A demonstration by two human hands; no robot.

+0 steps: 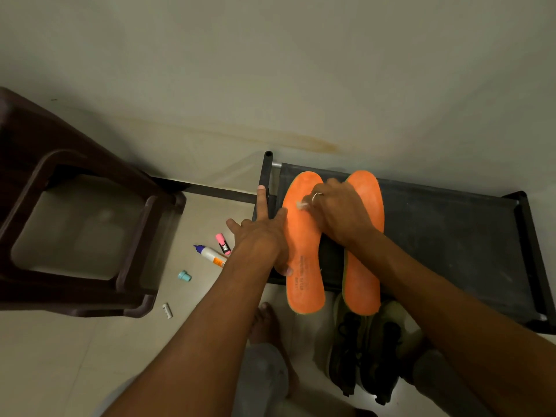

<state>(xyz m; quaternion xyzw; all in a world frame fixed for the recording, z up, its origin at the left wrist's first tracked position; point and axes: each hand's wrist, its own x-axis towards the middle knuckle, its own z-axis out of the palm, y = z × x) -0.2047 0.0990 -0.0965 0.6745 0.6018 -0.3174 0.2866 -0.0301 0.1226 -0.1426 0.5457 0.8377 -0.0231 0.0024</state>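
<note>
- We work on the printed insole; it lies orange side up on the black fabric rack, lengthwise away from us; the second insole lies parallel, just beside it.
- Our left hand is flat and spread, fingers straight, grasping nothing; its thumb and inner edge press the printed insole's outer rim, we judge to keep it from sliding on the fabric.
- Our right hand reaches across the second insole, fingers curled; it pinches a small whitish piece against the printed insole's forepart; what the piece is we cannot tell; the low, close grip suits rubbing or spreading.
- On the floor to the left lie a glue bottle, a pink marker and a teal cap; they sit near the left hand, probably kept within reach for gluing.
- Dark shoes stand below the rack's near edge, likely where the insoles belong.
</note>
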